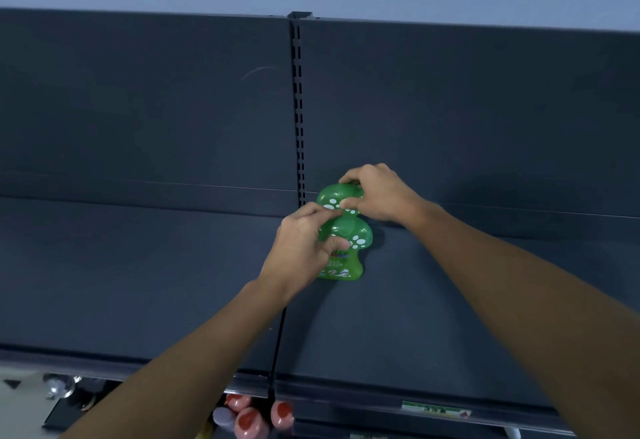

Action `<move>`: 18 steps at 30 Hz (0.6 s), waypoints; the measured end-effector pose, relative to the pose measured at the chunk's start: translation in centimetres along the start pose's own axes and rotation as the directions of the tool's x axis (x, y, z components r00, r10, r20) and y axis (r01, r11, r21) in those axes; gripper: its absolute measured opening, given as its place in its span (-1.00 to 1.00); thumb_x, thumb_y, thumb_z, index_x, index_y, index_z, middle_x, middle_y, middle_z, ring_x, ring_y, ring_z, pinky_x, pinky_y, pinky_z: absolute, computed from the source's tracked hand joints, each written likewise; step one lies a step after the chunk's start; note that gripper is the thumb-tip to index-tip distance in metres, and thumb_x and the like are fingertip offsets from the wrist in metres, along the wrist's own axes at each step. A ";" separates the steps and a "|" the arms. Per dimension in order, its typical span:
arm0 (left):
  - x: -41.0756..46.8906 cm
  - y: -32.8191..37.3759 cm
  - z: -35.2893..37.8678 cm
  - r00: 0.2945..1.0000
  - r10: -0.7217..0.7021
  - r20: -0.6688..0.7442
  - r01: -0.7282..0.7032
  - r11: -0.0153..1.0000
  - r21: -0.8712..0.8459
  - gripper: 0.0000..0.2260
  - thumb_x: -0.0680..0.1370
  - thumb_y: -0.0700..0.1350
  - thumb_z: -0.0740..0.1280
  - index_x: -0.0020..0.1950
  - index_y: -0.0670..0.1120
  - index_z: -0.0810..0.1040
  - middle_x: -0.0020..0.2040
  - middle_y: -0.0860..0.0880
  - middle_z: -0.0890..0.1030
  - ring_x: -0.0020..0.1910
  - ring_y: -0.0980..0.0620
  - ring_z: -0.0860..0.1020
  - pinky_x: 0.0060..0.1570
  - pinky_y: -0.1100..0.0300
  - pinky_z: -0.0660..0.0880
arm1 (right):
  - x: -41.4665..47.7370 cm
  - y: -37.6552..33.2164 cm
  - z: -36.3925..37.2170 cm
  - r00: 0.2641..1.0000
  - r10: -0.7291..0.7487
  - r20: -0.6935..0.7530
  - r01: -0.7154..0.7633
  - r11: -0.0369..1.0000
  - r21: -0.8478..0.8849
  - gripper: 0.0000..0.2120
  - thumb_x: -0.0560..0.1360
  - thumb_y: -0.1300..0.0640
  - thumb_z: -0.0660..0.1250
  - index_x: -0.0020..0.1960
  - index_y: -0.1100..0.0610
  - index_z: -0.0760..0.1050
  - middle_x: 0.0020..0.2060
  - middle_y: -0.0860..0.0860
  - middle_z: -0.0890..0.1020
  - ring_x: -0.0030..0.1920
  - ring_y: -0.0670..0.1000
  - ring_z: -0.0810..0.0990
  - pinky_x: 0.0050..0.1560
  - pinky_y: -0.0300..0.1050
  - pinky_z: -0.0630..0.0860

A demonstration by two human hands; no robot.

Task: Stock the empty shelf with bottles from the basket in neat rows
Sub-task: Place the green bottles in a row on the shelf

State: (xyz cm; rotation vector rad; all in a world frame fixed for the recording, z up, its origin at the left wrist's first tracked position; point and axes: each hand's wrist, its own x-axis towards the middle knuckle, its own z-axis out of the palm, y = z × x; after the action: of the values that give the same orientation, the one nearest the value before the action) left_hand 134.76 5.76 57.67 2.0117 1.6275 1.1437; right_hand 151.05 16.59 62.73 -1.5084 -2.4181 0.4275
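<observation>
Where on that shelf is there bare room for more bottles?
Crowded only mid-back: left hand grips the front bottle, right hand the rear bottle. Shelf is bare left of the seam, right of them, and forward to the edge.

Dark shelf bears green front bottle, green rear bottle behind.

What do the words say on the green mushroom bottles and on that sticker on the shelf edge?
Front green mushroom bottle, label: coloured print, too blurred to read.
Rear green mushroom bottle: no writing in view.
Green and white tag on the shelf edge: dark marks, too blurred to read.
Nothing else is readable.
</observation>
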 end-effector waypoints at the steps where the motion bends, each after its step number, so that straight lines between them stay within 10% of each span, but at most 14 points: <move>1: 0.1 0.0 0.0 1.000 -0.006 -0.003 0.006 1.000 -0.005 -0.54 0.42 -0.08 0.60 0.30 -0.05 0.65 0.10 0.13 0.59 0.05 0.18 0.54 0.09 0.45 0.39 | 0.0 0.0 0.0 1.000 0.000 0.002 0.000 1.000 0.004 -0.62 0.43 -0.02 0.52 0.22 0.01 0.61 0.03 -0.04 0.68 0.08 0.01 0.62 0.17 -0.02 0.57; 18: -0.3 0.3 0.0 0.997 -0.057 0.053 0.055 0.998 0.040 -0.52 0.47 -0.01 0.55 0.37 -0.03 0.56 0.21 0.11 0.53 0.16 0.07 0.54 0.21 0.18 0.47 | -0.2 0.0 -0.2 1.000 0.003 -0.018 -0.003 1.000 -0.010 -0.43 0.39 -0.11 0.56 0.35 -0.02 0.54 0.15 -0.02 0.66 0.16 -0.01 0.61 0.23 -0.09 0.51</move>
State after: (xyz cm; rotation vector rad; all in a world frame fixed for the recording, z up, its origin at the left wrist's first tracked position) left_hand 134.98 5.43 57.76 1.9890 1.6801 1.0374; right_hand 151.17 16.38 62.87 -1.5135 -2.4083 0.4005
